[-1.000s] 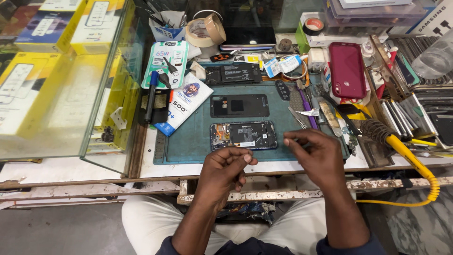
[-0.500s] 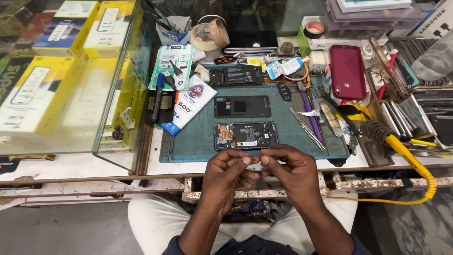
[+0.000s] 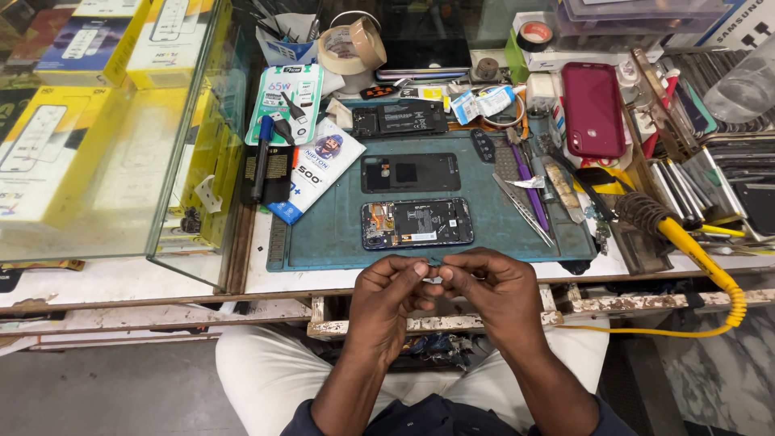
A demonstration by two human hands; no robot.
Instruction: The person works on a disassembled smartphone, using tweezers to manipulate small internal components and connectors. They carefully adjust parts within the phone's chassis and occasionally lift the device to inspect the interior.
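My left hand (image 3: pixel 390 300) and my right hand (image 3: pixel 491 295) meet at the near edge of the workbench, fingertips pinched together on a tiny part (image 3: pixel 432 272) that I can barely make out. Just beyond them an opened phone (image 3: pixel 416 223) lies on the teal work mat (image 3: pixel 331 230) with its insides showing. Behind that phone rests a black back cover (image 3: pixel 410 172), and farther back a black battery (image 3: pixel 399 119).
Tweezers (image 3: pixel 523 208) and thin tools lie at the mat's right side. A soldering iron (image 3: pixel 646 216) with a yellow coiled cord (image 3: pixel 714 278) rests at right, a maroon phone (image 3: pixel 592 109) behind it. A glass display case (image 3: pixel 105 129) with yellow boxes stands left. A tape roll (image 3: pixel 351 44) sits at the back.
My right hand has come in from over the mat's edge to meet my left hand. Both have drawn slightly nearer to me, now pinching the tiny part together.
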